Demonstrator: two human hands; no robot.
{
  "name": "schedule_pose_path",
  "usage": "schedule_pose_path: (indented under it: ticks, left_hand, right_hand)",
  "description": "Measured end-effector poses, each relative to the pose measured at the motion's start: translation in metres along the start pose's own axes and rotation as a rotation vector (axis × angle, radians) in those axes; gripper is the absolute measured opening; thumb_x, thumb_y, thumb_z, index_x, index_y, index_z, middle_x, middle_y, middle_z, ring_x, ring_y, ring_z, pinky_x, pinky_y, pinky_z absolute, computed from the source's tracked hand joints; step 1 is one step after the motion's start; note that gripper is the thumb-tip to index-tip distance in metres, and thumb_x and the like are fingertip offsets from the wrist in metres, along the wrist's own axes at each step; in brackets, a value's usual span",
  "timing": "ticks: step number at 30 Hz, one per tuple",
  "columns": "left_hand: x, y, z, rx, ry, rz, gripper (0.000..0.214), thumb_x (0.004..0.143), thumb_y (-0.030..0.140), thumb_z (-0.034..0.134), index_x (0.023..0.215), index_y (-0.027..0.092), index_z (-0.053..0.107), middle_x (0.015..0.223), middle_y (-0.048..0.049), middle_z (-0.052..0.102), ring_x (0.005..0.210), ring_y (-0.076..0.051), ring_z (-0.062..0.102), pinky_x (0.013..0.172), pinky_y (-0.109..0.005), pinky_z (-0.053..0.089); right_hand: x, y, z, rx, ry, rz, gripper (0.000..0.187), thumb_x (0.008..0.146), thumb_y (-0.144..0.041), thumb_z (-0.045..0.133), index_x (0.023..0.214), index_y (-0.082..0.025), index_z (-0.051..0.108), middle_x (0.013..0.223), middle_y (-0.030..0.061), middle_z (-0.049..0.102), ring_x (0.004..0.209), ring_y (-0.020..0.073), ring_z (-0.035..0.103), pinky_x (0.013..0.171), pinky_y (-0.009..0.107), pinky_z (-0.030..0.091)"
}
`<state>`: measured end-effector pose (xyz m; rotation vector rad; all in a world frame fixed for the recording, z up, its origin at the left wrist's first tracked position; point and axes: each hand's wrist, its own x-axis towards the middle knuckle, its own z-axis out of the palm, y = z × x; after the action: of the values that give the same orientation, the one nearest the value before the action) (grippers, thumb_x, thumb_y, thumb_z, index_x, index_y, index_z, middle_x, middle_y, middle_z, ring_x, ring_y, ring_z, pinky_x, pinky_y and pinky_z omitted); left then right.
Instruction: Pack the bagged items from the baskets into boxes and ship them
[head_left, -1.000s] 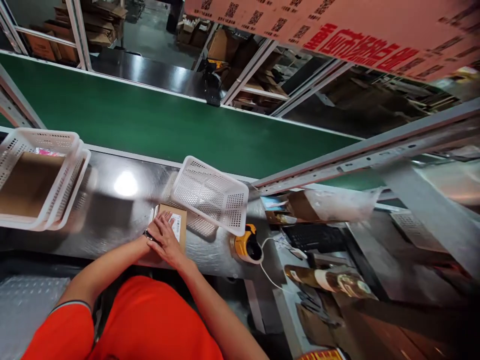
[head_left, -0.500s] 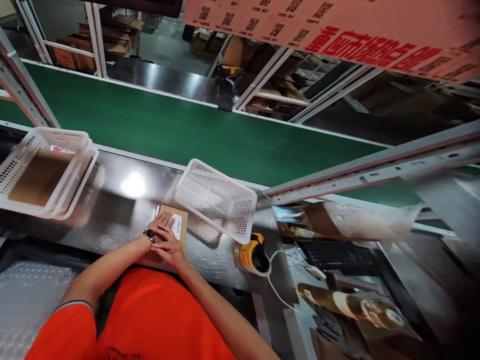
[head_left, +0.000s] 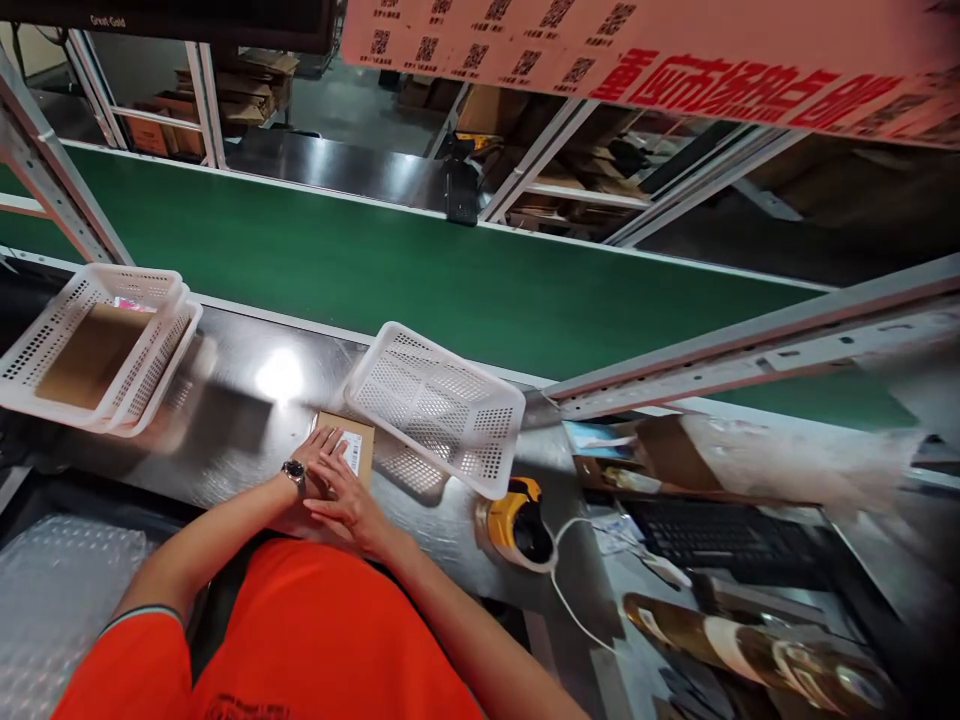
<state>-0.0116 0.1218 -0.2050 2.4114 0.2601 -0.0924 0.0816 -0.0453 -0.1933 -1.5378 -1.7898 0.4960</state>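
A small brown cardboard box (head_left: 358,443) with a white barcode label lies on the steel bench (head_left: 247,420) in front of me. My left hand (head_left: 319,450), with a watch on the wrist, rests flat on the box, fingers stretched out. My right hand (head_left: 346,498) lies across it, over the near part of the box, fingers also extended. An empty white perforated basket (head_left: 439,405) sits tilted just right of the box, touching its far corner.
Two nested white baskets (head_left: 97,345) holding a cardboard piece stand at the left. A green conveyor belt (head_left: 375,270) runs behind the bench. A yellow barcode scanner (head_left: 517,515) with a white cable, a keyboard (head_left: 720,535) and tape rolls lie to the right. Bubble wrap (head_left: 52,600) lies lower left.
My hands stay pressed on the box, the right hand slid slightly toward me. The view has shifted a little to the left and down.
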Motion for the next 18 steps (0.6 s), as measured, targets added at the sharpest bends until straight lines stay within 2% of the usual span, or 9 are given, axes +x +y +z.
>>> schedule_pose_path:
  ticks: [3,5,7,9,11,13,15,18]
  left_hand:
    - [-0.002,0.004,-0.003,0.181,-0.034,0.035,0.068,0.106,0.032,0.048,0.166,0.001,0.048,0.183,-0.0273,0.034,0.172,-0.045,0.026,0.141,-0.061,0.020]
    - [-0.002,0.011,-0.007,0.314,-0.026,0.055,0.067,0.106,0.032,0.048,0.166,0.002,0.048,0.182,-0.0271,0.037,0.170,-0.044,0.030,0.140,-0.061,0.023]
    - [0.004,0.022,-0.007,0.403,-0.007,0.036,0.067,0.102,0.034,0.055,0.160,0.002,0.055,0.174,-0.0283,0.048,0.163,-0.045,0.040,0.137,-0.061,0.028]
    - [0.014,0.033,-0.003,0.467,0.024,-0.033,0.066,0.097,0.035,0.061,0.153,-0.001,0.060,0.163,-0.0303,0.058,0.154,-0.046,0.049,0.136,-0.063,0.029]
    - [0.025,0.043,0.007,0.485,0.077,-0.126,0.068,0.099,0.038,0.059,0.154,-0.002,0.060,0.159,-0.0309,0.061,0.154,-0.047,0.050,0.136,-0.066,0.028]
    - [0.035,0.048,0.021,0.463,0.128,-0.196,0.072,0.105,0.044,0.054,0.161,-0.001,0.055,0.168,-0.0301,0.054,0.162,-0.048,0.041,0.137,-0.068,0.027]
    - [0.040,0.048,0.034,0.431,0.159,-0.225,0.076,0.107,0.050,0.053,0.166,0.003,0.050,0.178,-0.0280,0.042,0.169,-0.048,0.031,0.137,-0.069,0.026]
    - [0.033,0.043,0.047,0.408,0.151,-0.236,0.081,0.107,0.054,0.054,0.171,0.006,0.044,0.185,-0.0264,0.030,0.172,-0.046,0.027,0.138,-0.070,0.025]
  right_hand:
    - [-0.036,0.017,-0.016,-0.076,0.269,0.164,0.036,0.107,-0.029,0.066,0.140,-0.038,0.078,0.163,0.0101,0.064,0.157,0.0331,0.054,0.130,0.065,0.046]
    - [-0.061,0.037,-0.030,-0.215,0.479,0.304,0.038,0.108,-0.033,0.063,0.145,-0.032,0.073,0.160,0.0143,0.063,0.154,0.0342,0.056,0.127,0.066,0.049]
    - [-0.084,0.060,-0.048,-0.379,0.635,0.438,0.048,0.108,-0.042,0.063,0.151,-0.023,0.066,0.165,0.0203,0.056,0.159,0.0394,0.048,0.128,0.073,0.044]
    - [-0.104,0.083,-0.069,-0.506,0.742,0.597,0.067,0.105,-0.053,0.061,0.157,-0.012,0.056,0.172,0.0295,0.045,0.167,0.0468,0.034,0.130,0.079,0.035]
    - [-0.119,0.103,-0.093,-0.564,0.807,0.790,0.084,0.102,-0.058,0.057,0.162,0.000,0.046,0.176,0.0388,0.033,0.170,0.0532,0.020,0.131,0.081,0.027]
    - [-0.128,0.119,-0.117,-0.537,0.827,0.978,0.095,0.097,-0.056,0.057,0.163,0.009,0.037,0.177,0.0446,0.025,0.170,0.0559,0.017,0.132,0.078,0.025]
    - [-0.131,0.132,-0.138,-0.433,0.803,1.159,0.099,0.091,-0.049,0.060,0.163,0.012,0.033,0.174,0.0463,0.029,0.168,0.0544,0.026,0.132,0.070,0.032]
    - [-0.130,0.146,-0.162,-0.250,0.717,1.394,0.086,0.086,-0.038,0.060,0.158,0.007,0.045,0.152,0.0401,0.061,0.148,0.0486,0.057,0.119,0.059,0.050]
